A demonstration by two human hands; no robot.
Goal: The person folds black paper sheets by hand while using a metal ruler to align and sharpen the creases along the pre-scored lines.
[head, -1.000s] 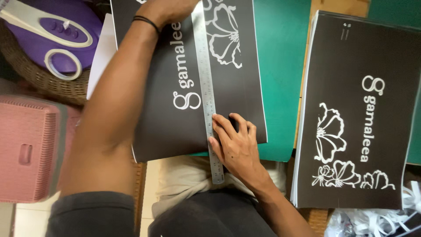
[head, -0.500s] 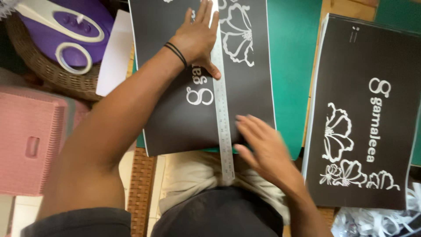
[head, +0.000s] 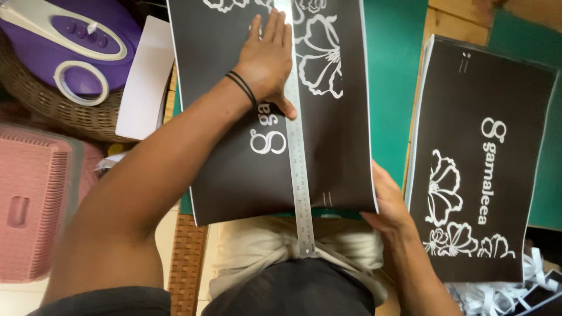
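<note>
Left hand: the left hand (head: 266,64) is lying flat and spread wide at about 12 o'clock in the view, palm down on the black printed sheet (head: 234,140), its thumb side touching the steel ruler (head: 297,140); it is pressing rather than gripping, and two dark bands are sitting around its wrist.

Right hand: the right hand (head: 389,205) is sitting at about 4 o'clock, fingers curling around the sheet's near right corner and holding that edge; the fingertips are going under the paper, so how tightly they are closing is hard to tell.

Black printed sheet: it is lying in the centre on the green cutting mat (head: 392,70), running from 12 o'clock down to about 6 o'clock, white flower outlines showing on its far half, its near edge hanging over the person's lap.

Steel ruler: it is lying lengthwise on the sheet, slightly right of the sheet's middle, its near end sticking out past the sheet's edge at 6 o'clock.

Stack of sheets: a pile of matching black sheets (head: 486,134) is resting at 3 o'clock, well apart from the ruler, just beside the right hand.

Basket: a wicker basket (head: 52,111) at 10 o'clock is holding a purple iron (head: 82,35) with a white handle.

White paper: a plain white sheet (head: 143,82) is leaning between the basket and the black sheet.

Pink crate: a pink plastic crate (head: 32,205) is sitting at 8 o'clock.

Paper strips: white paper trimmings (head: 509,292) are piling at 5 o'clock.
</note>
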